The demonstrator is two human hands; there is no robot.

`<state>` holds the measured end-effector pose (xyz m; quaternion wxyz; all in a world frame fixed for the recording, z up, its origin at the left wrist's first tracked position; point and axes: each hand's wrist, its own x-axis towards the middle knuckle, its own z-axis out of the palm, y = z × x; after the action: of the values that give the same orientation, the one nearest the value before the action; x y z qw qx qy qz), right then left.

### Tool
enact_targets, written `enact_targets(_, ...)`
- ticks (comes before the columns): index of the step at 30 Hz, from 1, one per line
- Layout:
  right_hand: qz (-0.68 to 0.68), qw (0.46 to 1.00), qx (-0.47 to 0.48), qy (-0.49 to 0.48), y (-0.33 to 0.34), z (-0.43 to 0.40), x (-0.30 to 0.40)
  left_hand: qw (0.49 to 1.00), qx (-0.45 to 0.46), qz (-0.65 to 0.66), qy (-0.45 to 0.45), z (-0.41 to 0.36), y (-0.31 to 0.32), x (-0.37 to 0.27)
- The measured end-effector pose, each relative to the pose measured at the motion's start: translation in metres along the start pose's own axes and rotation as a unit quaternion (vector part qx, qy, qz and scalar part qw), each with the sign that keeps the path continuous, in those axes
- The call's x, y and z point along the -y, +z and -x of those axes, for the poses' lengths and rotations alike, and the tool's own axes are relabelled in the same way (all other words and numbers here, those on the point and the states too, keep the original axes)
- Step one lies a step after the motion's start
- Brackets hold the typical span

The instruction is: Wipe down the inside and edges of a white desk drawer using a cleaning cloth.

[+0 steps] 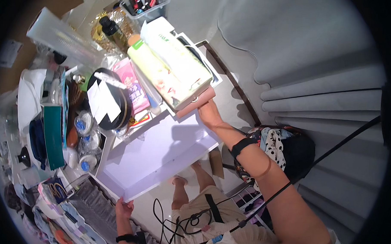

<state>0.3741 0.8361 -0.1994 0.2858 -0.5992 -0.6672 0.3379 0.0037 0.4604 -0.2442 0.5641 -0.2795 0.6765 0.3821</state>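
A white drawer, its inside bare, stands pulled out in front of me. My left hand is at the drawer's near left corner, fingers bent against its edge. My right hand reaches over the drawer's right side, at the underside of a pink case; its fingertips are hidden beneath that case. A pack of tissues with floral print lies on the case, with another white and green soft pack on top. Beside the packs are a pink packet and a round black box with white papers on it.
Jars with blue marks, a teal box and a plastic film roll crowd the left. A clear bin of cosmetics stands at the back. Grey curtains and a bag with cloths are right. A black cable crosses my right arm.
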Motion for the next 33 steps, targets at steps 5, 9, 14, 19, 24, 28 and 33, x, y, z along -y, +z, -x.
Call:
enact_targets(5,0.016,0.984,0.136,-0.111,-0.033,0.007,-0.015,0.999,0.04,0.005,-0.004,-0.006,-0.012,-0.002)
enact_targets(9,-0.025,0.978,0.207,-0.016,-0.057,0.078,-0.068,1.0,0.009,-0.001,-0.007,-0.001,0.002,-0.003)
enact_targets(14,0.048,0.977,0.207,-0.029,-0.058,0.09,-0.053,1.0,0.008,-0.004,-0.006,-0.006,-0.005,-0.004)
enact_targets(19,0.405,0.874,0.263,-0.057,-0.057,0.069,-0.06,0.999,0.033,-0.002,-0.027,-0.007,-0.007,-0.004)
enact_targets(24,0.239,0.957,0.139,0.09,-0.075,0.043,-0.093,1.0,-0.004,-0.019,-0.02,-0.005,-0.002,-0.002)
enact_targets(28,0.018,0.922,0.36,0.143,-0.046,0.052,-0.129,0.999,0.006,-0.013,-0.035,-0.005,-0.011,-0.005)
enact_targets(33,0.081,0.889,0.413,0.181,-0.021,0.026,-0.144,0.999,-0.031,-0.026,-0.032,-0.002,0.0,-0.006)
